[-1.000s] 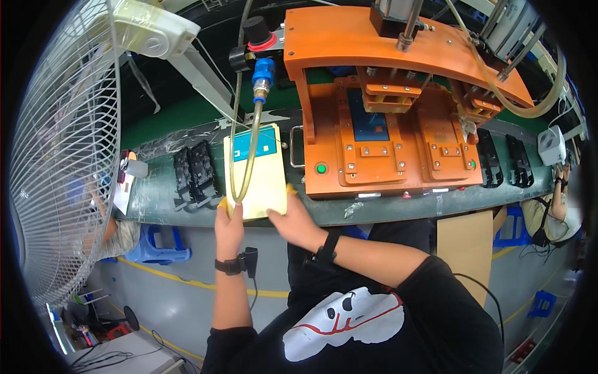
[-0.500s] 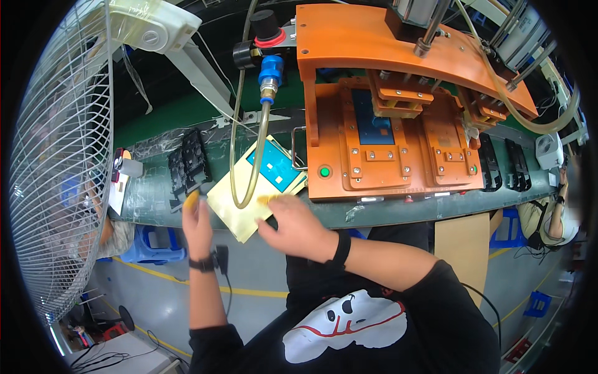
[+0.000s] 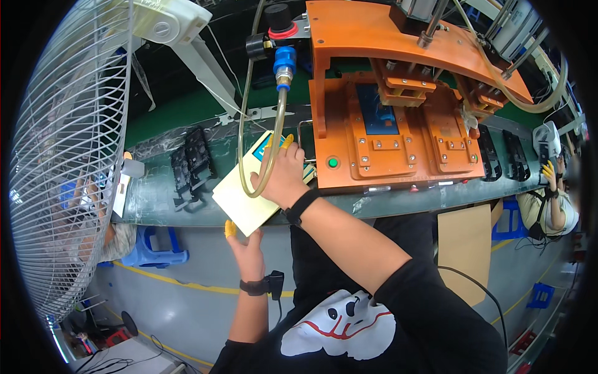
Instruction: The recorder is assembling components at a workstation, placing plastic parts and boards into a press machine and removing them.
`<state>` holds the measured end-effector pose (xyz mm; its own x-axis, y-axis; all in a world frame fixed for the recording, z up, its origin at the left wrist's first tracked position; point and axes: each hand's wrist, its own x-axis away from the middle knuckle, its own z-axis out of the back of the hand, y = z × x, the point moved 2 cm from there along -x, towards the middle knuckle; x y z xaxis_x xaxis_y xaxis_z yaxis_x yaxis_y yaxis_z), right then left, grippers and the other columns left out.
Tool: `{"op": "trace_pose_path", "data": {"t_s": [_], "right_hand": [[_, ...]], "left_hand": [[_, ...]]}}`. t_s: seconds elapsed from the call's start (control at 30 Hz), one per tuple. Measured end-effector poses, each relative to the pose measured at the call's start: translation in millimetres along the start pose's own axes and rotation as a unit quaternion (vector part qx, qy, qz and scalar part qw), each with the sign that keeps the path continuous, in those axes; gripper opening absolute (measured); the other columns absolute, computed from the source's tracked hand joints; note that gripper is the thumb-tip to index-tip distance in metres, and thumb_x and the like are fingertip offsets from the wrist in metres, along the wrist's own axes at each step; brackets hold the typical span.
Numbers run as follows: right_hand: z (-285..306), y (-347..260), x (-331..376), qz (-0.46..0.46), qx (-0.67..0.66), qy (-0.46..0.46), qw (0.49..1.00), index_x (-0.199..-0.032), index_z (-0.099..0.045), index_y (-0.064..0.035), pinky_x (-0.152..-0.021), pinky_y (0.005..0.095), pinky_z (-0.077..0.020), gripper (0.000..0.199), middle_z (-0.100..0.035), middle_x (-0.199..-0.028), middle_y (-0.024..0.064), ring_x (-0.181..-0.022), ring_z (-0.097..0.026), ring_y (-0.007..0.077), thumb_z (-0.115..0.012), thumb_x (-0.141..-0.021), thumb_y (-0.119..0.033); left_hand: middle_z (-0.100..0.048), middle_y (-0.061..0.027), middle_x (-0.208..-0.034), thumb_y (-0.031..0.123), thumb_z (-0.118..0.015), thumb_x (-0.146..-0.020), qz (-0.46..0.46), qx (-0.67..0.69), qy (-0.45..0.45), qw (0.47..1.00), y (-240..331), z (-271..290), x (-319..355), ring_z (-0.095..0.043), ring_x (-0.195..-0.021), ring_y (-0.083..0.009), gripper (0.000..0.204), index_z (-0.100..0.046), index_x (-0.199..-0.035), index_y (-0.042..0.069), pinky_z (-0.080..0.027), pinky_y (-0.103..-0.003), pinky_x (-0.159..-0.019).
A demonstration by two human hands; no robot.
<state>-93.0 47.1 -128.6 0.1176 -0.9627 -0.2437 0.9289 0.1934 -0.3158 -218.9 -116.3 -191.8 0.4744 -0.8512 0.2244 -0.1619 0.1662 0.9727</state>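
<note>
A stack of pale yellow sheets (image 3: 240, 202) lies on the green bench near its front edge, partly behind a hanging clear hose (image 3: 244, 149). On its upper part is a blue sheet (image 3: 261, 149), mostly covered by my right hand (image 3: 285, 177). That hand is stretched over the stack with fingers extended and yellow finger cots on the tips. Just below the stack's near corner is my left hand (image 3: 247, 252), thumb and a cotted finger apart. Nothing shows between them. A black band circles each wrist, the left one carrying a small black box with a cable.
An orange press machine (image 3: 324, 124) with a green button (image 3: 333, 163) stands right of the stack. Black plastic frames (image 3: 190, 162) lie to the left, more black parts (image 3: 489, 156) at the right. A fan cage (image 3: 81, 156) fills the left side. A co-worker's hand (image 3: 549, 176) shows far right.
My right hand has moved up over the blue sheet, covering most of it. My left hand has shifted right and down to the stack's near corner. The view has shifted slightly.
</note>
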Motion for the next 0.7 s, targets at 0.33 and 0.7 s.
{"op": "trace_pose_path", "data": {"t_s": [0.33, 0.7], "right_hand": [[8.3, -5.1, 2.3, -0.014, -0.017, -0.165, 0.986, -0.114, -0.06, 0.0005, -0.085, 0.0514, -0.037, 0.046, -0.07, -0.101, 0.0179, -0.096, -0.067, 0.0304, -0.061, -0.085, -0.036], [23.9, 36.4, 85.3, 0.014, -0.163, -0.15, 0.975, -0.11, -0.055, 0.0117, -0.09, 0.0512, -0.0491, 0.063, -0.062, -0.107, 0.033, -0.103, -0.06, 0.0454, -0.071, -0.086, -0.044]], "left_hand": [[-0.059, -0.007, -0.126, 0.024, -0.059, -0.102, 0.087, 0.244, 0.026, 0.966, 17.3, 14.4, -8.2, -0.058, -0.107, -0.0206, 0.033, -0.053, -0.13, 0.008, -0.046, -0.035, -0.09], [-0.069, -0.0038, -0.087, 0.01, -0.067, -0.096, 0.104, 0.052, 0.015, 0.993, 31.8, 63.9, -70.3, -0.061, -0.064, -0.0087, 0.016, -0.063, -0.109, 0.002, -0.049, -0.021, -0.057]]}}
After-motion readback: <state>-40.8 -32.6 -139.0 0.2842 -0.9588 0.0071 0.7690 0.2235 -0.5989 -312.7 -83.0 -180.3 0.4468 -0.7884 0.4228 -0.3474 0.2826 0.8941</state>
